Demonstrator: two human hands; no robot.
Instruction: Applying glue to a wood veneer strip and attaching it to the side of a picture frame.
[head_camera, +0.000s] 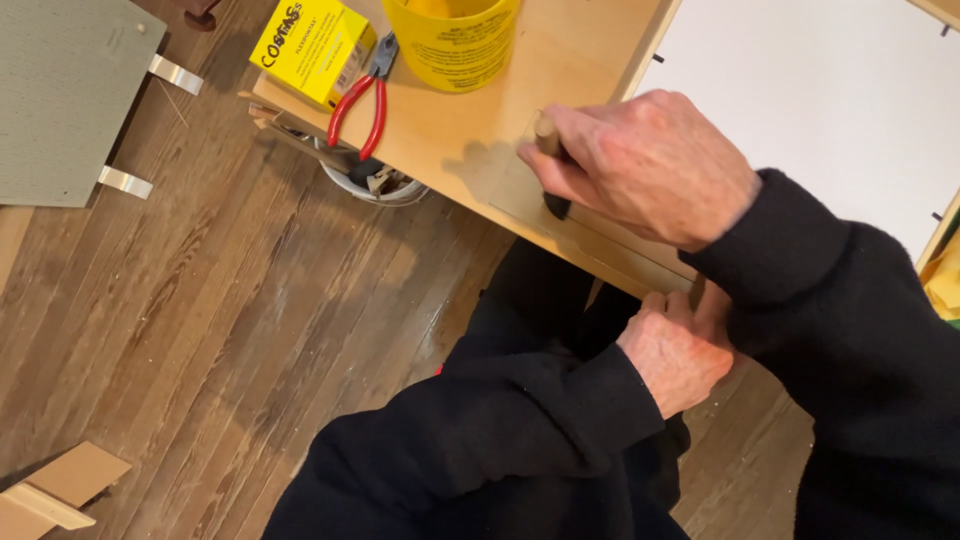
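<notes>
— Where's the tool (549, 170)?
— In your right hand (645, 165), fingers clamped around its stubby handle, dark tip pressed onto the clear sheet (585, 235) at the surface's (470, 130) near edge

— And your left hand (675, 350)?
— Curled shut on that sheet's edge below, likely to steady it

— Around them?
— Red pliers (362, 100), a yellow box (312, 48) and a yellow tub (452, 40) sit well apart

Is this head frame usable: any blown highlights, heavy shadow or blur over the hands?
Head view: the white panel at upper right is nearly washed out; the right hand with its small tool is sharp and throws a soft shadow leftward on the wooden board; the left hand sits dimmer under the edge; the black sleeves lose detail.
</notes>
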